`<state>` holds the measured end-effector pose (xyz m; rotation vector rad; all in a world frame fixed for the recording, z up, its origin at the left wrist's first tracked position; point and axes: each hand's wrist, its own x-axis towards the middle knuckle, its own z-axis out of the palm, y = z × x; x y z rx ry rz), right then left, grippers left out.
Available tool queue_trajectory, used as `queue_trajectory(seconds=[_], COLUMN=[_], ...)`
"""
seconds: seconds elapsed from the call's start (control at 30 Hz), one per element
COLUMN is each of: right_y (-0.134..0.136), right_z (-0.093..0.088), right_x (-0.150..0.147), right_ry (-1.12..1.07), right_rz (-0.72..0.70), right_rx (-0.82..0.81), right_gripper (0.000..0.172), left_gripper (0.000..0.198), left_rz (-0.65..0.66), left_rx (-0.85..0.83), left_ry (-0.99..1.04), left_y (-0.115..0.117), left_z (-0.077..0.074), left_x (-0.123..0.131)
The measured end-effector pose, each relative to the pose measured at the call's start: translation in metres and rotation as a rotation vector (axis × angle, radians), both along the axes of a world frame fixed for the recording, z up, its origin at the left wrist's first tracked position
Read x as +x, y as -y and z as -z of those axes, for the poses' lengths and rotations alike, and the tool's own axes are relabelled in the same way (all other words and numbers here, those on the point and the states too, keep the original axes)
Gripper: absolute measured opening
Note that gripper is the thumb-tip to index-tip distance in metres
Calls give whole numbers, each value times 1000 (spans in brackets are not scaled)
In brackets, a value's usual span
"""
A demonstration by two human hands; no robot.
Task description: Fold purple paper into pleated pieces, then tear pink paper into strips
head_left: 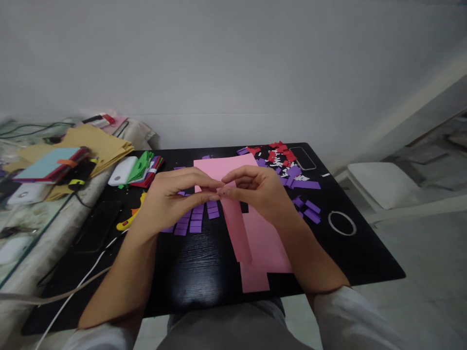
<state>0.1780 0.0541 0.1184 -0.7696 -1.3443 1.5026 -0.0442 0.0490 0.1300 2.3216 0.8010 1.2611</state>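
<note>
My left hand (178,194) and my right hand (255,187) meet over the middle of the black table. Between them they pinch the top end of a folded pink paper strip (235,226), which hangs down toward me. Both hands have their fingers closed on it. Beneath lie larger pink sheets (260,243), one reaching back behind my hands. Rows of small purple paper pieces (189,221) lie beside and partly under my left forearm.
Red, white and purple scraps (282,160) lie at the back right, near a round ring (342,223). A yellow cutter (127,222), a dark phone (98,226), a white cable and folded coloured papers (142,170) are on the left. A white stool (379,182) stands at the right.
</note>
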Motion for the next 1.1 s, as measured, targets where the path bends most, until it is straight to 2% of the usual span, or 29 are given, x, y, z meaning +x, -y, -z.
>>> queue_trajectory(seconds=[0.2,0.43,0.6,1.0,1.1], right_y=[-1,-3,-4,-7,-10], right_z=[1,3,3,3,3], right_x=[0,-2,0,1,2], right_ry=[14,9,56,92,119], right_rz=[46,30,42,169,120], right_rx=[-13,8,30,58,68], right_gripper=[37,37,38,40,42], left_gripper=[4,11,14,15,15], left_rz=[-90,-98,-93,-165,-165], left_rx=[-83,-208,-160,-52,-53], left_ry=[3,-60,-120,-158,-151], left_y=[2,3,2,0,1], left_z=[1,4,4,5,5], left_x=[3,11,9,9,10])
